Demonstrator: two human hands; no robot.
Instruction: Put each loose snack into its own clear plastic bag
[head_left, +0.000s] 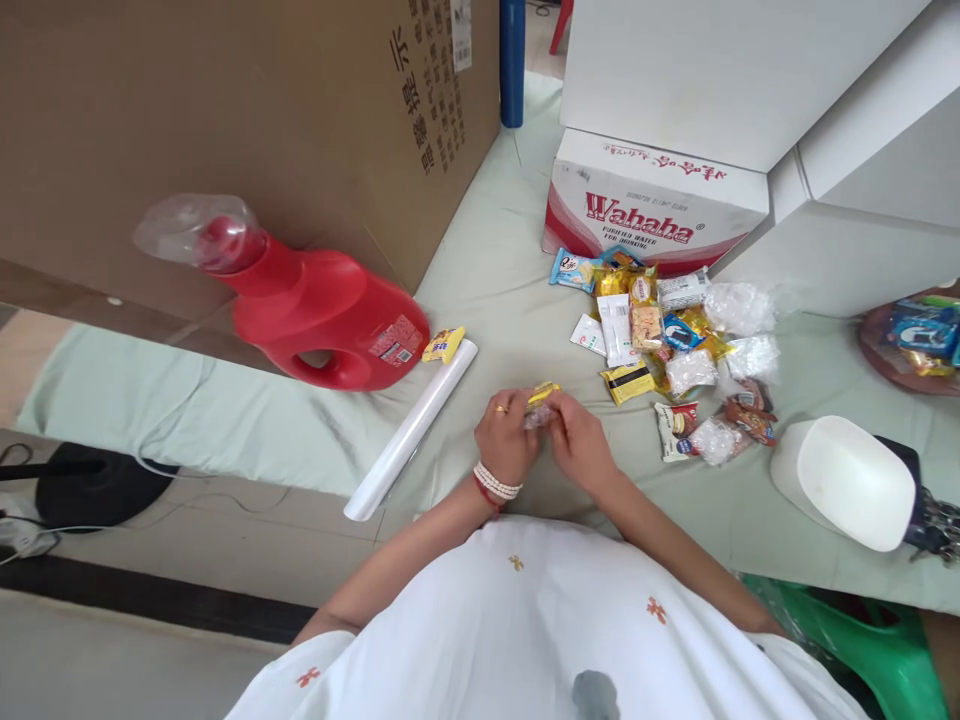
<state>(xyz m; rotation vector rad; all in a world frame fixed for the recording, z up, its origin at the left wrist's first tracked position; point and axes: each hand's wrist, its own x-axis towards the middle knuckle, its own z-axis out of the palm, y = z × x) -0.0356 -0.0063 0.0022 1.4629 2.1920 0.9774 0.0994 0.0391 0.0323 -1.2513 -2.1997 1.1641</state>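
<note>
Left hand (504,438): centre of frame, fingers curled onto a small yellow snack packet (541,393); bead bracelet at the wrist.
Right hand (576,440): just beside the left, fingers closed on the same packet — its lower end hidden between the fingertips.
Snack pile (675,345): right of centre on the pale green sheet (495,290); wrappers overlap, print too small to read.
Red detergent jug (315,300): left, lying on its side.
White roll (412,428): diagonal, left of the hands; a loose yellow packet (444,344) touches its upper end.
Wahaha carton (652,205): upper centre — partly covered by white furniture.
White container (844,480): right, interior not visible.
</note>
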